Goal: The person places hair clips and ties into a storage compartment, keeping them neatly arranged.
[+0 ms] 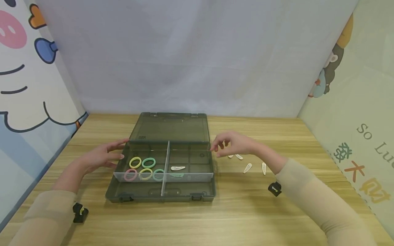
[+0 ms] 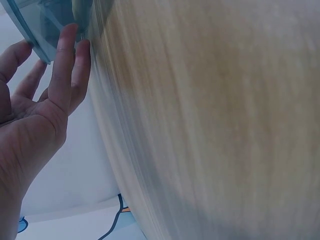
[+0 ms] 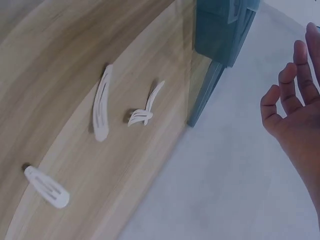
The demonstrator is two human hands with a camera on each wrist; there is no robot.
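A translucent grey storage box lies on the table with its lid folded back. My left hand rests its fingertips at the box's left edge, fingers fairly straight. Just past the right edge hovers my right hand, fingers loosely bent, with nothing visible in them. Several hair ties, among them a pink one and a yellow one, lie in the left compartment. A white hair clip and a green one are in the right compartment. Loose white hair clips lie near my right hand.
Pale dividers split the box into compartments. The wooden table meets a white cloth backdrop behind. Printed cartoon panels flank both sides. A black clip-like piece shows at each sleeve.
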